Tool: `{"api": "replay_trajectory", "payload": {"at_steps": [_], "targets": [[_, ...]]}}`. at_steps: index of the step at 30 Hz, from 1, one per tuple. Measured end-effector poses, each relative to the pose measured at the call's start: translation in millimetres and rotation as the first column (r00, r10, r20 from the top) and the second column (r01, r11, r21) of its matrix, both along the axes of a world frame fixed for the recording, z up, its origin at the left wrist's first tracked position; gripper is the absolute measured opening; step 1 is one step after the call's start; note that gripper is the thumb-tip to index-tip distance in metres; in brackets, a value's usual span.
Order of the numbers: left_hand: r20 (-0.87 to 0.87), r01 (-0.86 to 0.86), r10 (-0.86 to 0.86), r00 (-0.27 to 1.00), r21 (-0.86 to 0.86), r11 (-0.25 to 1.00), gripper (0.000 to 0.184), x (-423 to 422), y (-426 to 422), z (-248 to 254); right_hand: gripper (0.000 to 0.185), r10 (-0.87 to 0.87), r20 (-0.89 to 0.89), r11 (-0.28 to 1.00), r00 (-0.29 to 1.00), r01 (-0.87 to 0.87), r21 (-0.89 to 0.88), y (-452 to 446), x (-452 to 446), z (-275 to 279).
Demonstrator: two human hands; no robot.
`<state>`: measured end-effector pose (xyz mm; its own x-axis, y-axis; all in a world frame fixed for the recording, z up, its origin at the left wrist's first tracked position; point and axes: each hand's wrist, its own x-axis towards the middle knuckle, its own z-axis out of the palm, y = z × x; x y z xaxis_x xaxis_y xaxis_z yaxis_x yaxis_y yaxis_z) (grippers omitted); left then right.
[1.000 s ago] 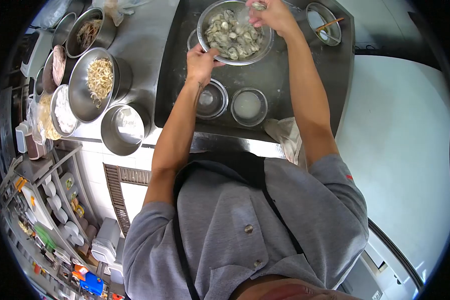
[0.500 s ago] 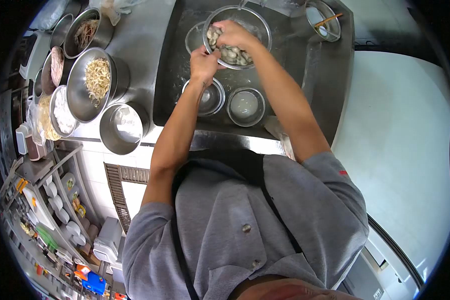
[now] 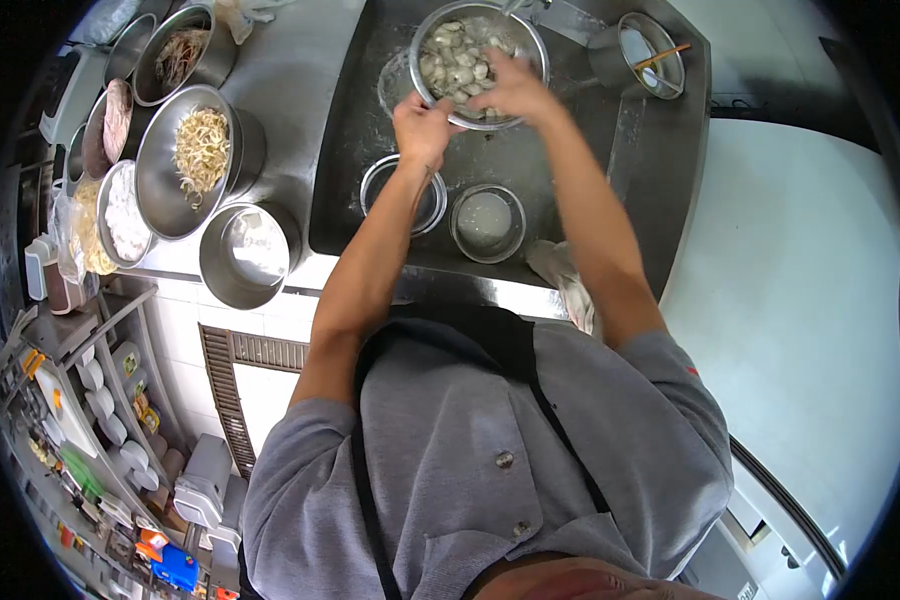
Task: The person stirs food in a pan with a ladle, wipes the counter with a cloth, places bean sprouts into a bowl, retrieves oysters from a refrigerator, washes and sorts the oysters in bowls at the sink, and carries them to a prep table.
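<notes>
One white panel [image 3: 790,280] fills the right side, the biggest thing beside your dark steel sink [image 3: 355,140]. Left of the sink runs the steel bench [image 3: 290,100], crowded with metal bowls; the large one [image 3: 157,150] has pale curled strands [image 3: 200,150] in it, and a deep pan [image 3: 220,240] sits near the front edge.

In the far part of your sink: the oyster bowl [image 3: 543,65], shiny metal, full of wet grey-white oysters. Your left hand [image 3: 423,130] grips its near-left rim, fingers narrow, pinched on the metal. Your right hand [image 3: 515,92] is in over the bowl's right side, blurred, fingers spread wide at the oysters; whether any are held, cannot tell.

Nearer you, two smaller vessels: the left bowl [image 3: 380,185], partly behind your left forearm, and the right bowl [image 3: 460,240], holding cloudy liquid. A pale cloth [image 3: 562,270] lies at the sink's near edge. Far right corner: a deep container [image 3: 610,60], a thin brown stick [image 3: 662,56] resting across it. Smallest, single oysters [image 3: 455,75].
</notes>
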<state>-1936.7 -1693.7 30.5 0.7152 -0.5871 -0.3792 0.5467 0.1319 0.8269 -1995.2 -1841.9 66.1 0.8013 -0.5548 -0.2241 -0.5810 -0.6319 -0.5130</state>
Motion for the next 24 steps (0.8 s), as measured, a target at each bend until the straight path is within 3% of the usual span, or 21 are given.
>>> {"api": "replay_trajectory", "payload": {"at_steps": [1,3,4,5,6,7,10,11,14,15,19,21,22,24], "targets": [[0.001,0.009,-0.009,1.000,0.007,1.000,0.016,-5.8,0.3,10.3,0.067,-0.012,-0.027,0.984,1.000,0.007,-0.178,11.1,3.7,-13.5],[-0.028,0.005,-0.005,1.000,0.027,1.000,0.017,-13.6,0.9,3.9,0.063,-0.206,0.100,0.978,0.973,0.209,-0.019,28.4,14.3,-27.7],[-0.055,0.000,0.003,0.999,0.049,0.999,0.017,-17.2,3.8,0.5,0.063,-0.214,0.098,0.976,0.972,0.216,-0.013,27.8,13.6,-32.8],[-0.094,-0.006,0.012,0.996,0.065,0.998,0.018,-17.4,7.0,-2.7,0.058,-0.307,0.158,0.898,0.938,0.231,0.373,23.6,15.6,-36.2],[-0.093,-0.003,0.009,0.996,0.064,0.998,0.018,-15.9,10.6,-5.6,0.053,-0.410,0.178,0.691,0.894,0.178,0.701,19.3,16.0,-38.9],[-0.107,0.005,0.002,0.994,0.069,0.998,0.019,-13.6,14.9,-7.8,0.043,-0.414,0.081,0.591,0.907,0.200,0.781,15.1,15.2,-24.7],[-0.134,-0.005,0.013,0.991,0.064,0.998,0.019,-9.4,20.9,-10.2,0.042,-0.433,0.176,0.572,0.884,0.119,0.812,6.2,21.4,13.6],[-0.139,-0.006,0.012,0.990,0.047,0.999,0.019,-8.2,21.5,-10.8,0.036,-0.365,0.206,0.658,0.908,0.095,0.747,2.6,23.7,23.7],[-0.168,-0.003,0.008,0.986,0.028,1.000,0.018,-7.6,19.5,-4.7,0.034,-0.264,0.240,0.744,0.934,0.039,0.667,-10.7,25.4,52.6],[-0.161,0.003,0.000,0.987,0.015,1.000,0.018,-5.5,19.2,-5.6,0.024,-0.307,0.233,0.734,0.923,0.073,0.675,-1.4,23.1,89.4],[-0.131,0.027,-0.029,0.991,-0.019,0.999,0.018,-0.1,20.2,5.0,0.028,-0.262,0.253,0.748,0.931,0.030,0.663,-17.9,12.7,78.4],[-0.108,0.051,-0.053,0.993,-0.027,0.998,0.018,2.7,20.3,7.5,0.030,-0.106,0.323,0.830,0.941,-0.095,0.550,-36.8,4.8,49.2],[-0.092,0.068,-0.069,0.993,-0.018,0.998,0.018,3.9,20.3,8.0,0.030,-0.108,0.324,0.829,0.940,-0.095,0.551,-36.5,1.8,48.3],[-0.071,0.083,-0.083,0.994,-0.003,0.997,0.018,5.8,20.8,9.7,0.033,-0.069,0.246,0.960,0.967,-0.003,0.280,-34.4,-2.4,45.8]]}}
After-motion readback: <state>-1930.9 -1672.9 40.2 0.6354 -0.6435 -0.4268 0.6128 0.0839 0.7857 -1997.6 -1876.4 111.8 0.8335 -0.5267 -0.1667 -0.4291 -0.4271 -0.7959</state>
